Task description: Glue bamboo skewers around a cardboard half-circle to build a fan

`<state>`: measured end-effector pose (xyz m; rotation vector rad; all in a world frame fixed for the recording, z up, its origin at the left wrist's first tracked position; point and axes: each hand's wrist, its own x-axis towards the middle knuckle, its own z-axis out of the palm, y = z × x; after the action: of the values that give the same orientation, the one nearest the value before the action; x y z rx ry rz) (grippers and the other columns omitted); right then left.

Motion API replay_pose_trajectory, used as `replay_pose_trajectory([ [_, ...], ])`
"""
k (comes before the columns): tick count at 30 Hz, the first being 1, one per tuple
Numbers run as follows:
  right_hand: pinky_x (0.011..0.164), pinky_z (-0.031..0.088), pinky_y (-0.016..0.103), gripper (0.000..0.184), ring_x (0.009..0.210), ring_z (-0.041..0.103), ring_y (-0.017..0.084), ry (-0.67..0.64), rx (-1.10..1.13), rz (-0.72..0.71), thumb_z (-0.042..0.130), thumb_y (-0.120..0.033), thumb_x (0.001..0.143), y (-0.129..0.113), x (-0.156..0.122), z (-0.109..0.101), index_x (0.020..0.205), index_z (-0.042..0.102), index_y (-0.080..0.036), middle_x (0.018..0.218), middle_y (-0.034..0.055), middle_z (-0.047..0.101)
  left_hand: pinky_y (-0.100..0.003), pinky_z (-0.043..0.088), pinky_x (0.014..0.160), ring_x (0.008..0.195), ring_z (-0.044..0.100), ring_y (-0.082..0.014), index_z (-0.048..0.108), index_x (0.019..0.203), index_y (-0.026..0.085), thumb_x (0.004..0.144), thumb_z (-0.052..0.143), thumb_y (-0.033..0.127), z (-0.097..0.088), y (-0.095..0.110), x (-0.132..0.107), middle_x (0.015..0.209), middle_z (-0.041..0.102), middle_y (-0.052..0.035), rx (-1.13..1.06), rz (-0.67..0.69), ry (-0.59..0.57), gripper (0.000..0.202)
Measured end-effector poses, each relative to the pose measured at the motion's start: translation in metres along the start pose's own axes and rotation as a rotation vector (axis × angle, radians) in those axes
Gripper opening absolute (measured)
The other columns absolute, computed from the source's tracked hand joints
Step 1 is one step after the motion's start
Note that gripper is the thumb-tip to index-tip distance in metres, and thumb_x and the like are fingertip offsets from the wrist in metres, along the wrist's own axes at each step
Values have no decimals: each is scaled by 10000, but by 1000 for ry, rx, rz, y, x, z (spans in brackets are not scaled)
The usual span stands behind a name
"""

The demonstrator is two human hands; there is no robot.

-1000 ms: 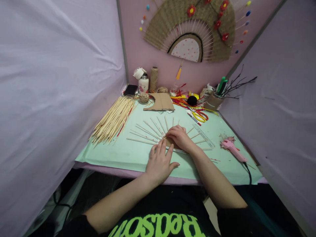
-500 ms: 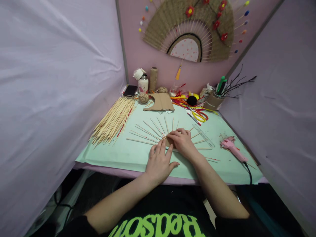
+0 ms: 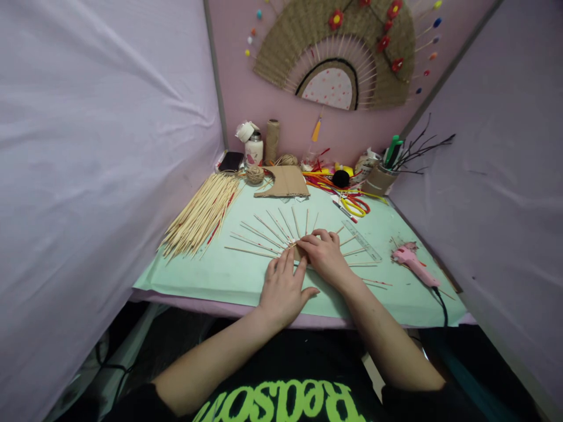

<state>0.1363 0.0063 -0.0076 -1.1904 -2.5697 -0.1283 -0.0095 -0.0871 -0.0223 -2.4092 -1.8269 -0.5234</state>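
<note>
A fan of thin wooden sticks (image 3: 264, 233) lies spread on the pale green table cover (image 3: 211, 275), meeting at a small brown cardboard piece (image 3: 300, 253). My left hand (image 3: 284, 287) lies flat on the cover, fingers stretched out, fingertips at the near edge of that piece. My right hand (image 3: 323, 253) rests palm down over the middle of the fan, fingers together and pressing on the sticks where they meet. It hides most of the cardboard piece and the inner ends of the right-hand sticks.
A loose heap of bamboo sticks (image 3: 202, 214) lies at the left. A pink glue gun (image 3: 411, 262) with a black cord lies at the right, a clear ruler (image 3: 361, 240) beside the fan. Cut cardboard (image 3: 285, 180), twine, yellow scissors (image 3: 354, 206) and a pen cup (image 3: 382, 176) crowd the back.
My right hand has slid slightly toward me and to the right over the fan's centre, uncovering more of the upper sticks. The left hand has stayed put.
</note>
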Motion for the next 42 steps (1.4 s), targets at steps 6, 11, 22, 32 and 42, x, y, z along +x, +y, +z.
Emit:
replay_pose_trajectory([
  [6, 931, 235, 444, 288, 1167, 465, 273, -29, -25, 35, 559, -227, 939, -9, -2, -6, 1206, 667, -241, 1161, 83, 710, -476, 356, 1101, 1429, 361, -311, 495, 1432, 164, 892, 561, 611, -2, 1, 2, 1546, 409, -197, -6, -17, -22, 704],
  [11, 925, 236, 440, 289, 1182, 462, 268, -45, 3, 59, 531, -213, 954, -13, -1, -8, 1211, 659, -245, 1161, 89, 711, -480, 366, 1091, 1418, 376, -313, 483, 1444, 174, 894, 551, 619, 0, 2, 3, 1548, 409, -191, 1, -28, -16, 710],
  [22, 914, 239, 434, 302, 1153, 477, 266, 159, 42, 158, 491, -167, 958, -1, -6, -1, 1174, 691, -235, 1211, 83, 709, -499, 365, 1091, 1416, 381, -322, 547, 1386, 168, 894, 554, 618, -1, 3, 4, 1524, 437, -207, -6, -27, -32, 667],
  [32, 904, 233, 445, 298, 1155, 436, 289, 23, 53, 136, 525, -241, 953, 1, 1, 7, 1216, 665, -267, 1277, 66, 674, -497, 357, 1101, 1403, 380, -318, 542, 1373, 176, 905, 562, 578, -2, -2, 7, 1518, 446, -175, -51, -35, -19, 618],
  [42, 902, 229, 438, 253, 1104, 454, 278, 39, 41, 145, 554, -259, 944, 0, -4, 6, 1154, 692, -283, 1185, 66, 702, -487, 353, 1097, 1408, 381, -318, 549, 1371, 168, 907, 554, 583, -1, -1, 5, 1521, 444, -187, -12, -17, -9, 623],
])
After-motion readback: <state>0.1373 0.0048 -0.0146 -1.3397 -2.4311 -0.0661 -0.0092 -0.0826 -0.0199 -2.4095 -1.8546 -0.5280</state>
